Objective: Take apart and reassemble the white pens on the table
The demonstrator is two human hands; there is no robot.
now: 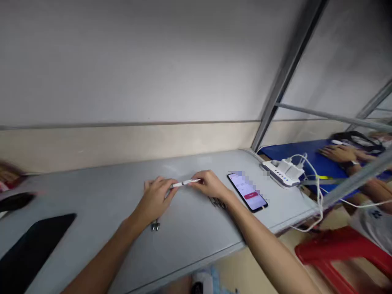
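A slim white pen (pixel 185 182) is held level between my two hands, just above the grey table. My left hand (pixel 157 197) pinches its left end between thumb and fingers. At the other end, my right hand (pixel 210 184) is closed on the pen with fingertips and thumb. Two small metallic pieces (pixel 155 225) lie on the table beside my left wrist, partly hidden by it. Below my right wrist lie several small dark pieces (pixel 217 201), too blurred to name.
Right of my right arm, a lit phone (pixel 248 192) lies on the grey table (pixel 183 228). Beyond it sits a white power strip (pixel 281 173) with plugs and cables. A black flat object (pixel 36 249) is at left. Another person's hand (pixel 338 153) rests by a blue table; a red stool (pixel 343 249) stands below.
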